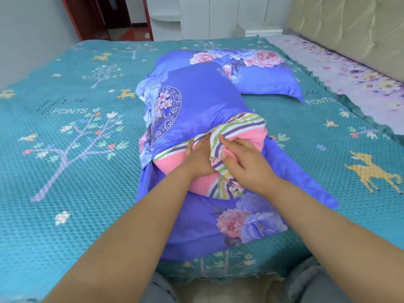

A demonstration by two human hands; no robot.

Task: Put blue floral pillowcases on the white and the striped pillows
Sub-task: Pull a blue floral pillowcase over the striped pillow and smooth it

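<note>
The striped pillow (pixel 242 125), pink with green, purple and white stripes, lies mostly inside a blue floral pillowcase (pixel 196 101) on the bed. Its near end sticks out of the case's opening, and the case's loose flaps spread toward me. My left hand (pixel 199 156) presses flat on the exposed end, fingers pointing into the opening. My right hand (pixel 242 160) pinches a bunched fold of the striped fabric between thumb and fingers. Behind lies a second pillow (pixel 258 71), fully covered in a blue floral case.
A teal bedspread (pixel 76 171) with trees and deer covers the bed. A padded beige headboard (pixel 349 25) stands at the right, above a lilac floral sheet (pixel 341 68). White cabinets (pixel 218 16) and a doorway are beyond the bed's far edge.
</note>
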